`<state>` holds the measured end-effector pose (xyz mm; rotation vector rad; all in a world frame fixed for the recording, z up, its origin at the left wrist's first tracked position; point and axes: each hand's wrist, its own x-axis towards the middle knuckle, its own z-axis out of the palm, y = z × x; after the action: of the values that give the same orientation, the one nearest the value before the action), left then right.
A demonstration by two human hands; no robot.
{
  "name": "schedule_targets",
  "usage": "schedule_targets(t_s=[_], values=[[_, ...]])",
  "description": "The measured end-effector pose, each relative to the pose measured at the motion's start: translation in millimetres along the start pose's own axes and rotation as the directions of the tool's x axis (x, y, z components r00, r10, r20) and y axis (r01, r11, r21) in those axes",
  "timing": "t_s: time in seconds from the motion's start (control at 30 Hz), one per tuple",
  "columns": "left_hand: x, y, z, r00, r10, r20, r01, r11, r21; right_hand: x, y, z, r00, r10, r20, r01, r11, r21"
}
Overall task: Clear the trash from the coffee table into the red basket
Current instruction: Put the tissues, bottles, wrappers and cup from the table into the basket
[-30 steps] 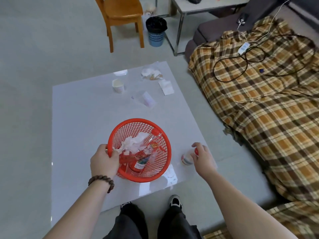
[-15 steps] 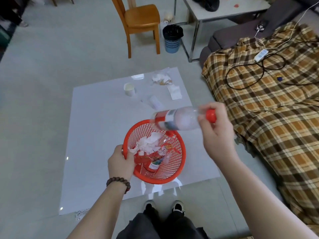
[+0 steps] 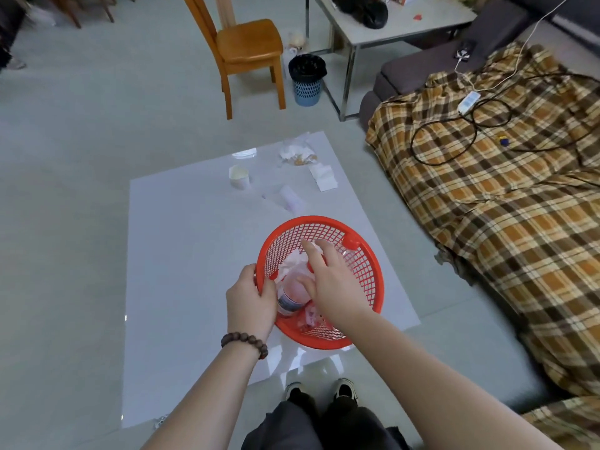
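The red basket (image 3: 367, 254) is a round plastic mesh one sitting at the near end of the white desk (image 3: 181, 254), already stuffed with crumpled tissue and a clear bottle (image 3: 290, 295) lying on its side. The left hand (image 3: 251, 297) has its grip clenched on the near rim, while the right hand (image 3: 331, 280) hangs over the inside, fingers spread, grip released. Farther back there's a paper cup (image 3: 239, 177), a folded napkin (image 3: 323, 177) and a crumpled wrapper (image 3: 297, 152). A plaid-covered sofa (image 3: 506, 196) runs along the right.

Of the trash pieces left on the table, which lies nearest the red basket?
The clear wrapper, just beyond the basket's far rim; cup, folded tissue and crumpled wrapper lie farther.
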<state>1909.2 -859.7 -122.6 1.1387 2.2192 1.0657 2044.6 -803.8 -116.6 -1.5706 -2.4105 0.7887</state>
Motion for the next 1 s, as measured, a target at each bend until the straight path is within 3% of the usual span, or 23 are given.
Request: schedule_targets(t_s=[0.1,0.2,0.3,0.43,0.53,0.73,1.0], values=[[5,-5,0,1.0,-0.008,0.01,0.008,1.0,0.012,7,1,-6,1.0,0.006,0.014,-0.006,1.0,0.001],[14,-8,2,1.0,-0.019,0.008,0.019,1.0,-0.004,3,12,-15,0.992,0.031,-0.126,-0.016,0.994,0.112],[25,-3,7,1.0,-0.028,0.013,0.028,1.0,0.0,-8,42,-20,0.928,0.247,-0.28,-0.185,0.956,0.23],[30,12,24,0.999,-0.049,0.016,0.049,0.999,0.013,-19,91,-23,0.866,0.49,-0.1,-0.427,0.828,0.362],[28,29,50,0.997,-0.059,0.039,0.058,0.998,0.012,-20,122,-28,0.87,0.493,-0.005,-0.42,0.747,0.515],[12,83,143,0.998,-0.059,0.025,0.058,0.998,0.013,-10,216,-65,0.844,0.537,0.001,-0.416,0.653,0.632],[-31,191,293,0.988,-0.129,-0.086,0.127,0.992,-0.022,-1,387,-173,0.916,0.399,0.04,-0.351,0.751,0.559]])
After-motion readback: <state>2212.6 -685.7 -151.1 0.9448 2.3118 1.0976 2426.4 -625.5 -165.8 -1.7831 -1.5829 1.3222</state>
